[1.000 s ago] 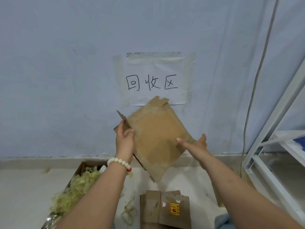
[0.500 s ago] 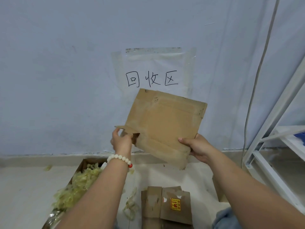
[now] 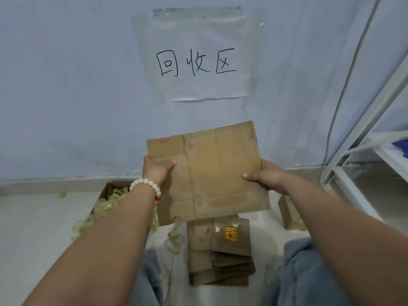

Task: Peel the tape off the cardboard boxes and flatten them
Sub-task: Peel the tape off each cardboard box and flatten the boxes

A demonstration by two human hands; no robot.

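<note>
Left hand [image 3: 157, 171] and right hand [image 3: 266, 177] pinch the flattened cardboard box [image 3: 207, 173] by its side edges, thumbs on top, probably ready for the stack [image 3: 220, 250] below.

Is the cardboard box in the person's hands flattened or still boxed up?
Flattened: the cardboard box shows as one flat creased panel, left hand and right hand gripping its side edges.

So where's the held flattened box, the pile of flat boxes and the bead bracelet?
flattened box [image 3: 220, 173], head view, middle of its panel.
pile of flat boxes [image 3: 203, 237], head view, top sheet.
bead bracelet [image 3: 145, 182], head view, white beads.
</note>
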